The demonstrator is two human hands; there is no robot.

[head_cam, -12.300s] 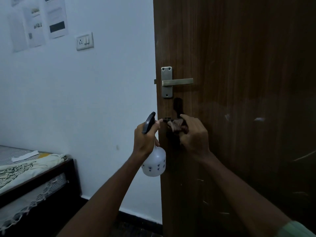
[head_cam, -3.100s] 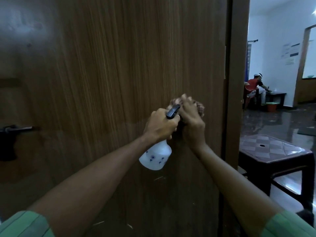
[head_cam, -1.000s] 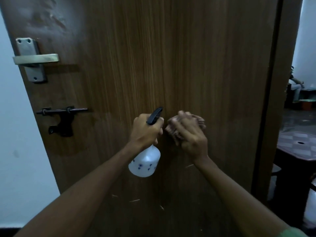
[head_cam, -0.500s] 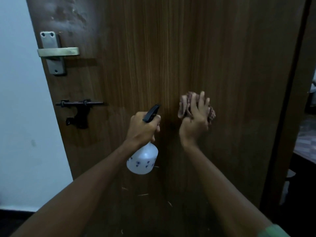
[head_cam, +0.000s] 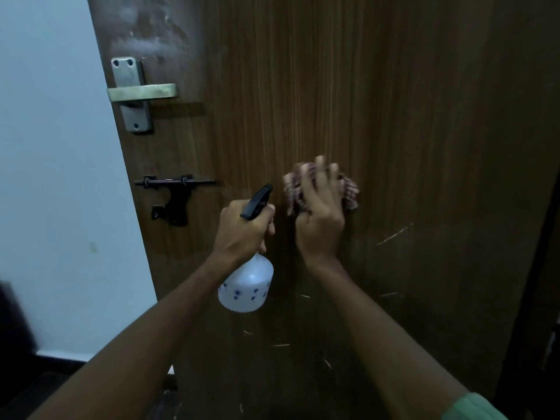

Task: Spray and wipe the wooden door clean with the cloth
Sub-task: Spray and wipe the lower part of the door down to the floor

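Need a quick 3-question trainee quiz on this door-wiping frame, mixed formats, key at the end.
1. True or false: the left hand grips the spray bottle by its neck, with the black trigger head above the knuckles.
2. Multiple choice: the right hand presses the checked cloth against
A. the metal lever handle
B. the black sliding bolt
C. the bare wooden door panel, right of the bottle
3. Fill in: the pale smudged patch sits ____ the lever handle, near the door's left edge.

Key
1. True.
2. C. The cloth is apart from both fittings.
3. Above.
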